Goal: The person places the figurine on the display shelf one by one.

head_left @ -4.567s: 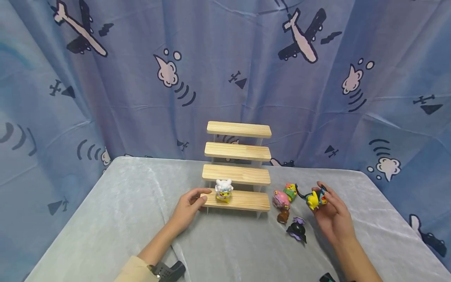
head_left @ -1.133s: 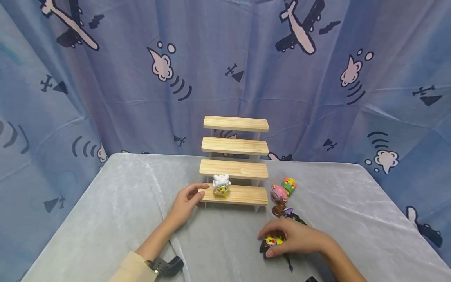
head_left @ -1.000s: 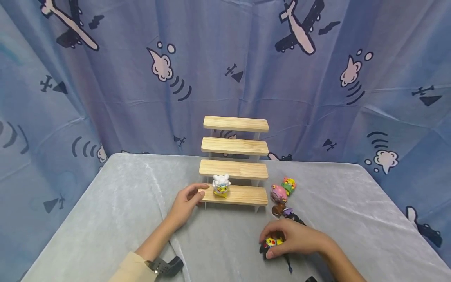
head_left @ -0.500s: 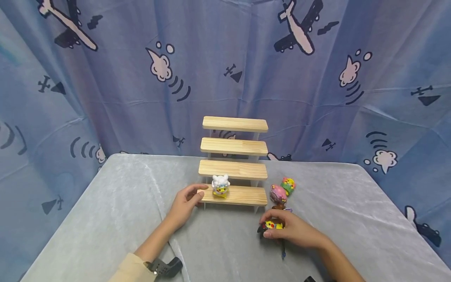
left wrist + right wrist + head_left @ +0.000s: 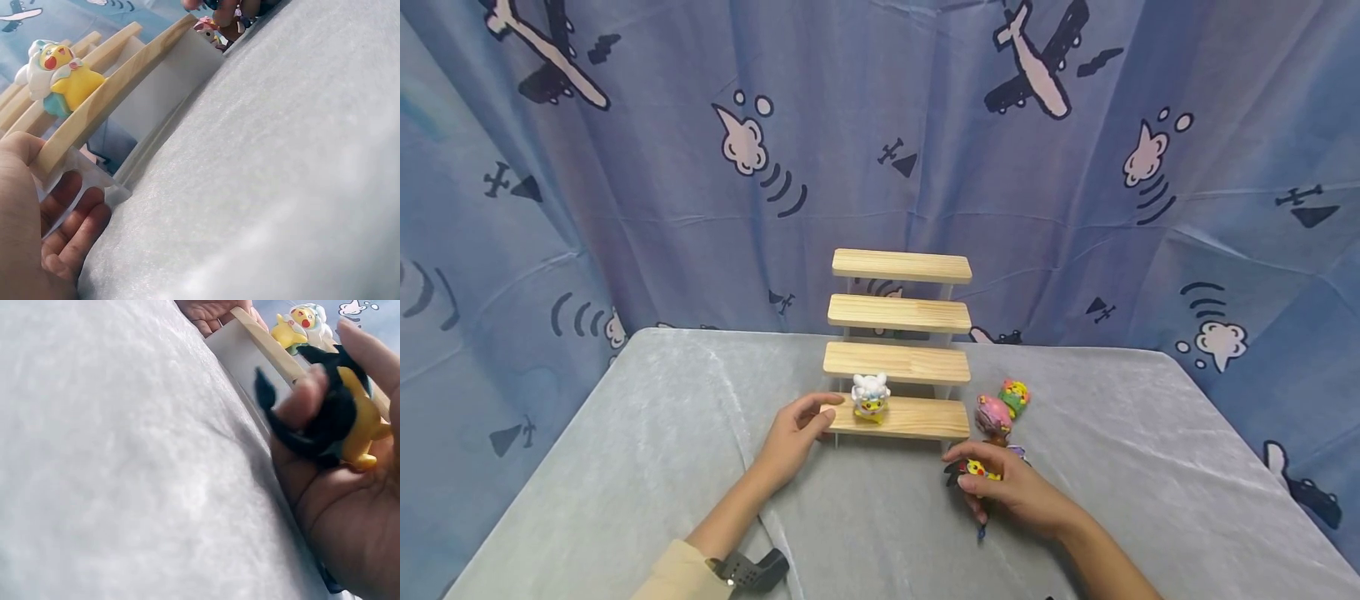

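Black-and-yellow figure (image 5: 976, 469) | right hand (image 5: 1018, 492) is gripping it, head pointing leftward | it is lying just in front of the bottom shelf (image 5: 925, 417), right end | left hand (image 5: 793, 431) is holding the left end

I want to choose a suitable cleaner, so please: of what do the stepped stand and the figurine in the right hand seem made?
The stand's steps look like smooth, pale wood, by their grain; its side panels seem frosted plastic, perhaps acrylic, by their milky look. The figurine is probably moulded plastic or vinyl: smooth, with a soft sheen.
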{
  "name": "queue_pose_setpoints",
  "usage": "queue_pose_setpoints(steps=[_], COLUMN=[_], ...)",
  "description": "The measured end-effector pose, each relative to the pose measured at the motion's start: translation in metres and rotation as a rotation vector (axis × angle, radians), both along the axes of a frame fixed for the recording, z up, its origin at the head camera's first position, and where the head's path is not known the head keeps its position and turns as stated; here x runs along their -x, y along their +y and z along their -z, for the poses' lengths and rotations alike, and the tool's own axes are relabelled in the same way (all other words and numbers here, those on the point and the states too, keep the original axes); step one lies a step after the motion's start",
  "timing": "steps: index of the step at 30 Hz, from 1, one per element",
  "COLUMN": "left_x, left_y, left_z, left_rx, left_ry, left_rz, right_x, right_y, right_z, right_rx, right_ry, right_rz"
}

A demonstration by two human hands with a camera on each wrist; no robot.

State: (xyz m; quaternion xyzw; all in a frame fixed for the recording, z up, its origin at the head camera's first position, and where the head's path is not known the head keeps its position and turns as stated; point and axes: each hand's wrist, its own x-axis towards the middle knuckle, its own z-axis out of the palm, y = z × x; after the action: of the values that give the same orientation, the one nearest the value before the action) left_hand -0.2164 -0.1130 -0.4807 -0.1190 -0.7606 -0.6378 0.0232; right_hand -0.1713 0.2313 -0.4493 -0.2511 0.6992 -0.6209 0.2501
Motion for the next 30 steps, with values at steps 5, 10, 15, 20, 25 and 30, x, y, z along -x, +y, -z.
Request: queue_pose_setpoints(steps=[5, 10, 15, 20, 25, 30], left_x=[-0.001, -0.002, -0.002, 0.0, -0.001, -0.001], left_y=[-0.001, -0.001, -0.001, 0.001, 0.003, 0.002], left_z=[0.0, -0.001, -0.001, 0.001, 0.001, 0.0], left_rx=[0.0, 0.005, -0.009, -0.017, -0.015, -0.021], left_ry=[-0.01, -0.01, -0.012, -0.009, -0.018, -0.02], left_rz=[-0.006, -0.01, -0.005, 0.002, -0.012, -0.013], right_x=[0.0, -0.002, -0.002, -0.002, -0.005, -0.007], right_y=[0.0, 0.0, 0.001, 0.005, 0.006, 0.008], right_z=[-0.002, -0.011, -0.017, -0.023, -0.037, -0.055], right_rx=[0.138, 0.287, 0.513, 0.73, 0.766, 0.75], right_ry=[-0.102, -0.207, -0.287, -0.386, -0.339, -0.178], right_rz=[-0.009, 0.039, -0.03, -0.113, -0.062, -0.003])
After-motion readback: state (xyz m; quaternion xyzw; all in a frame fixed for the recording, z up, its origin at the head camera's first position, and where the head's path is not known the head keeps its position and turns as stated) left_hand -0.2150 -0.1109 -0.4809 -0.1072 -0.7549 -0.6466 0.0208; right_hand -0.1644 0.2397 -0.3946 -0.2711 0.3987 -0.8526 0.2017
